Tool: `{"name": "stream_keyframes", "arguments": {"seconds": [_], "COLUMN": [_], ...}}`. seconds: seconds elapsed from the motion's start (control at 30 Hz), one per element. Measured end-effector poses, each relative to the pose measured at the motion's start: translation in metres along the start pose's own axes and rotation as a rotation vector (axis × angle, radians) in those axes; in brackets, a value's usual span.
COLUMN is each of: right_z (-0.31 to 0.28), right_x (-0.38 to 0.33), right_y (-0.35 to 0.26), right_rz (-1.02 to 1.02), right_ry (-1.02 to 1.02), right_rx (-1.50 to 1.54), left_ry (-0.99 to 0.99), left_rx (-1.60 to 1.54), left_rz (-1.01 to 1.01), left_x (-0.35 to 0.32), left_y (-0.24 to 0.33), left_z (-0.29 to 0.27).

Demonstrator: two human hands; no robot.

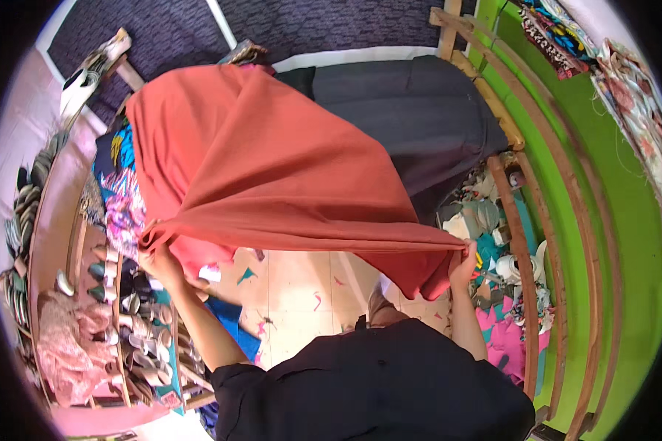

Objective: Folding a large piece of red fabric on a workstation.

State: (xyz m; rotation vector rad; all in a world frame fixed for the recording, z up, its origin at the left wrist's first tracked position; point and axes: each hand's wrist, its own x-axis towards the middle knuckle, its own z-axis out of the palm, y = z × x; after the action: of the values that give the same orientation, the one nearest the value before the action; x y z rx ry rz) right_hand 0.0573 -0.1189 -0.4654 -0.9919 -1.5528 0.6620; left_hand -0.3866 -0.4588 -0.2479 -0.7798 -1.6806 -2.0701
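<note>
Cloth (287, 162) spans your two hands: left hand (157, 259) closed on its bunched near edge, right hand (463, 263) gripping that edge farther along, the rest draped partly over the dark cover (412, 103)! Looks soft, limp, probably light, likely to sag mid-span, so wide-apart edge grips should serve you; no brand, label or writing readable on it

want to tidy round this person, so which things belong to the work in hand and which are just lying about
Seemingly in use:
wide red fabric sheet, held by the left hand and right hand

Seemingly lying about:
crumpled pale pink cloth, left
small teal scrap, on the floor
bright pink scraps, right
</note>
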Motion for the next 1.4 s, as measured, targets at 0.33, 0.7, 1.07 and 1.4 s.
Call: {"name": "stream_keyframes", "arguments": {"seconds": [0.33,0.7,1.07,1.4], "right_z": [0.018,0.031,-0.072,-0.076], "right_x": [-0.046,-0.075,-0.016,0.056], "right_y": [-0.108,-0.115,-0.111,-0.147], "right_rz": [-0.238,-0.14,-0.331,-0.519], "right_ry": [-0.308,-0.442,-0.316,-0.837], "right_rx": [-0.237,-0.133,-0.497,-0.772], "left_ry": [0.54,0.682,0.258,0.317], "left_rx": [0.302,0.366,0.256,0.271], "left_rz": [-0.085,-0.156,-0.243,-0.137], "left_x": [-0.153,-0.215,-0.185,-0.099], "left_y": [0.086,0.114,0.052,-0.003], "left_z": [-0.256,-0.303,-0.22,-0.14]}}
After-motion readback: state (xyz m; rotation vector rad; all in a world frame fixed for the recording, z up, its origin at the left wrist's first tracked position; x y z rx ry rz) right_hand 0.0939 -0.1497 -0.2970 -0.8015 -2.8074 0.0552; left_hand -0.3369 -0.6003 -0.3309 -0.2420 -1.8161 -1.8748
